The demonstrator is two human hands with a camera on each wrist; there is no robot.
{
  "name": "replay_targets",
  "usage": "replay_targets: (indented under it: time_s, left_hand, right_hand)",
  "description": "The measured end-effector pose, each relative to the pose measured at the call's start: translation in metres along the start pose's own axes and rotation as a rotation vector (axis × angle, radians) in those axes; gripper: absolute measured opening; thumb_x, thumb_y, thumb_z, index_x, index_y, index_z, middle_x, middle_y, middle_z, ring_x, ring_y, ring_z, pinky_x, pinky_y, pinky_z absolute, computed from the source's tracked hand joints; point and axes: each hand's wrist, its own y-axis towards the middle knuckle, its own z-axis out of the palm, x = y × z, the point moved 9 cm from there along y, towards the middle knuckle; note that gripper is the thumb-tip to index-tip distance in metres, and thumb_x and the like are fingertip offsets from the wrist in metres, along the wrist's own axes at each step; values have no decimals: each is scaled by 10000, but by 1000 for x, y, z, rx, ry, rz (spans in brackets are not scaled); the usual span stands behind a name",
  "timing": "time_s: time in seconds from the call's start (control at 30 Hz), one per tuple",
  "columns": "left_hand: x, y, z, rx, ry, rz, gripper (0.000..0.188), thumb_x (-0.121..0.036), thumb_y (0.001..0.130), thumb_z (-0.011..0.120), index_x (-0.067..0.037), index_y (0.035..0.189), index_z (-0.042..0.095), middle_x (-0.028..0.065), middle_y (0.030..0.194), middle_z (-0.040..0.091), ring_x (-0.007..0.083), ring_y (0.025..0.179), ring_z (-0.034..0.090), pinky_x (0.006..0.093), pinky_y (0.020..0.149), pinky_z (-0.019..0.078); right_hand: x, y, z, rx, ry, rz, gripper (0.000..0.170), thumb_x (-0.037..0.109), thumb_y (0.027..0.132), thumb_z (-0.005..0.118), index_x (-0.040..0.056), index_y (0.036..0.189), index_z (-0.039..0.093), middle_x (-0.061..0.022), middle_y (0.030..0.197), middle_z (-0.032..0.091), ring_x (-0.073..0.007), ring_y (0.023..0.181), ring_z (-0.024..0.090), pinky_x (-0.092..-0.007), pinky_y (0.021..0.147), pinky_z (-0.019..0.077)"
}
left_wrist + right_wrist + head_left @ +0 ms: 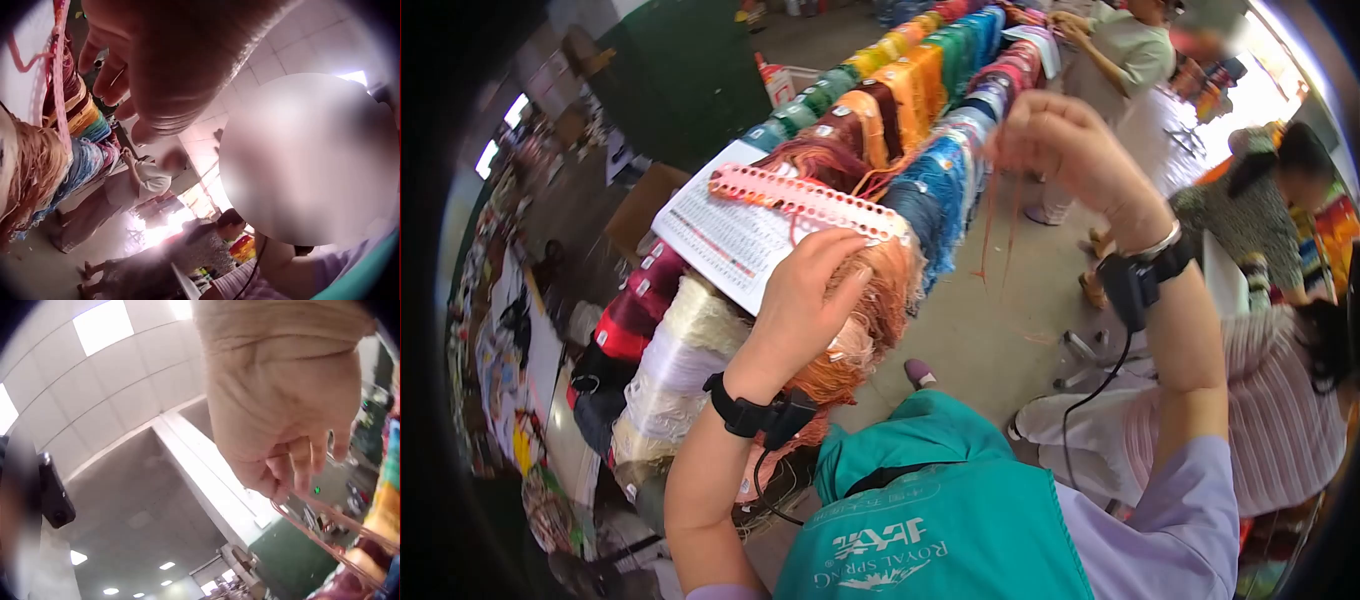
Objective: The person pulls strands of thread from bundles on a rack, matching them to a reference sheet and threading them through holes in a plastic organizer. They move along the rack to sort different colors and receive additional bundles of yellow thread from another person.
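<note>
My left hand (805,295) rests its fingertips at the near end of a pale pink strip (800,192) with rows of holes along both edges. Beneath the strip lies a printed white sheet (710,240), on top of bundled thread. Raised to the right, my right hand (1065,150) pinches thin pinkish-orange thread (340,519) between thumb and finger. Its strands slant away toward the coloured bundles in the right wrist view; in the head view loose lengths hang below the hand. Orange and peach skeins (875,310) hang under my left hand.
A long rack of colour-sorted skeins (910,95) runs away from me. White skeins (690,340) hang at the near left. A person in a pale green top (1135,45) stands by the far end. Another in a striped top (1260,410) is close on the right.
</note>
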Motion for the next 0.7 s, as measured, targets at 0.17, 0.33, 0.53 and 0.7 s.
replay_targets:
  time_s: [0.17,0.33,0.53,0.7]
  left_hand:
    - [27,9,4,-120,-462,-278,273,-64,917,623,23,1173,653,121,1105,668,200,997,661,305,849,538]
    - [54,21,14,-237,-472,-432,259,-39,937,632,-11,1189,685,68,1053,677,149,967,651,267,850,519]
    - [54,27,16,-236,272,-297,82,-53,843,683,-21,915,662,126,937,638,301,822,649,373,676,514]
    - [86,12,28,-247,172,-419,77,-99,943,604,-37,980,576,114,861,616,268,686,611,347,612,494]
  right_hand:
    - [-97,33,68,230,336,230,145,189,990,601,52,950,630,48,718,476,-12,524,335,-173,441,213]
    - [-139,62,100,330,258,320,399,367,1027,520,20,927,691,-7,700,582,-30,489,334,-205,435,227]
    - [-168,69,122,466,288,570,355,334,1017,551,-2,983,660,-101,843,727,-106,600,628,-223,534,517]
    - [-194,82,130,627,239,424,140,161,962,657,24,971,629,-21,752,642,-41,556,497,-210,488,387]
